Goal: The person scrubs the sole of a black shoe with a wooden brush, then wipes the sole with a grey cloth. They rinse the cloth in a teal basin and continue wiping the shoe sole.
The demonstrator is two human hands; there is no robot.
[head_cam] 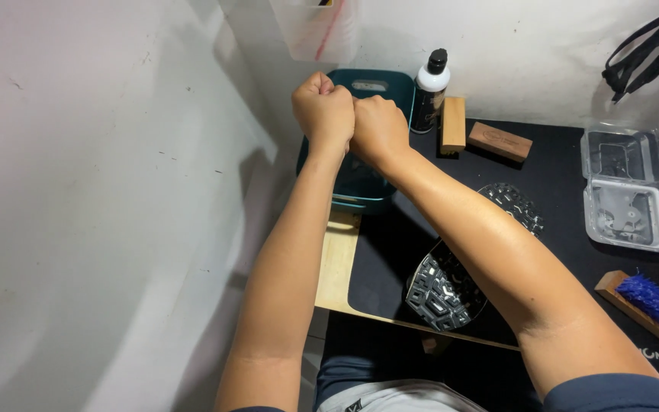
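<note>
1. Teal basin (360, 183) sits at the back left of the black mat (573, 183), against the wall; in the head view both fists hover over it, pressed knuckle to knuckle.
2. Left hand (322, 111) and right hand (377, 128) have fingers curled tightly together; whether anything is squeezed inside, I cannot tell.
3. Shoe sole (444, 286) lies under the right forearm, while the blue brush (654, 305), wooden brushes (499, 140) and black bottle (429, 95) rest untouched.

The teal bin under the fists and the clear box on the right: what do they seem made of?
The teal bin looks like moulded plastic: smooth, slightly glossy walls, a pale rim and a cut handle slot. The clear box looks like thin transparent plastic, with contents showing through its shiny lid.
</note>
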